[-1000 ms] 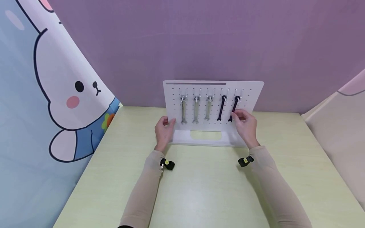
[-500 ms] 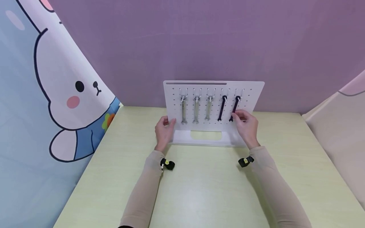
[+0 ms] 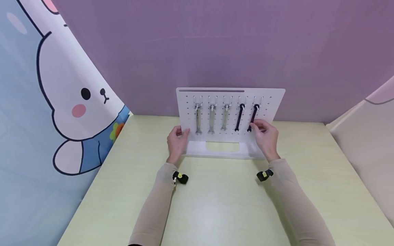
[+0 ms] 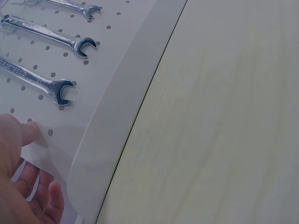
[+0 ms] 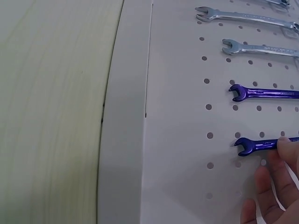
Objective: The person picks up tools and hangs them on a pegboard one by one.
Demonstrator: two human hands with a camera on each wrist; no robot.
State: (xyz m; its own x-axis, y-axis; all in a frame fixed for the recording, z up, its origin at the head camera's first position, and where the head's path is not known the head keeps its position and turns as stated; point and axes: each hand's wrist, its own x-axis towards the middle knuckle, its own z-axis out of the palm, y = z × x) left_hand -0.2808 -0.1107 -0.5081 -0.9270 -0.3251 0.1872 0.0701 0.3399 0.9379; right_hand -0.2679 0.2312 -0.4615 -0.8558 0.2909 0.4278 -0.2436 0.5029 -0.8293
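A white pegboard stands on the table with a row of combination wrenches hanging from its hooks. Three silver wrenches hang to the left; a dark purple wrench and the rightmost purple wrench hang to the right. My left hand grips the board's left edge, thumb on its front and the other fingers round behind, as the left wrist view shows. At the right side my right hand pinches the rightmost purple wrench near its lower open end, thumb on the shank. Its upper end is on its hook.
The pale wooden table spreads in front of the board and to both sides. Close behind rises a purple wall. A blue curtain with a cartoon rabbit borders the left side, a pale curtain the right.
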